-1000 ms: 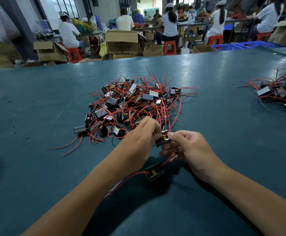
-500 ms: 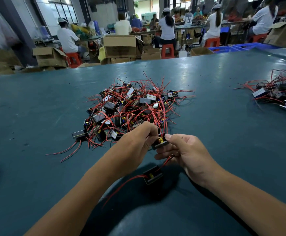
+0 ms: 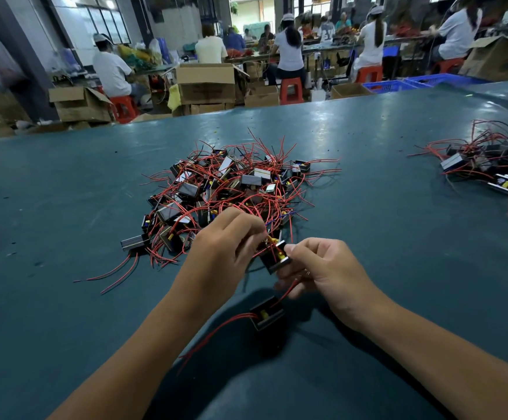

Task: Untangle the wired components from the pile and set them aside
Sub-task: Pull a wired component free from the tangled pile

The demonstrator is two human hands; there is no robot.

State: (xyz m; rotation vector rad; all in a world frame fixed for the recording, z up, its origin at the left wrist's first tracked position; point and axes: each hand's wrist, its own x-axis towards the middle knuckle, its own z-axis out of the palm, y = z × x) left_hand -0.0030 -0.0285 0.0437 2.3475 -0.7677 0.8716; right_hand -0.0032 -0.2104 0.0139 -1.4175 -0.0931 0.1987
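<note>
A tangled pile (image 3: 231,189) of small black box-shaped components with red wires lies in the middle of the teal table (image 3: 65,207). Just in front of the pile, my right hand (image 3: 322,271) pinches one black component (image 3: 277,257) by its edge. My left hand (image 3: 225,253) pinches the red wires coming out of that same component. A second black component (image 3: 266,313) hangs below my hands by a red wire that runs up into my right hand, with more red wires trailing left over the table.
A smaller heap of components with red wires (image 3: 488,168) lies at the table's right side. Beyond the far table edge stand cardboard boxes (image 3: 207,83), red stools and blue crates, with several seated people working at benches.
Both hands have stayed together at the pile's near edge, and the held component has turned a little. The lower component still hangs beneath them.
</note>
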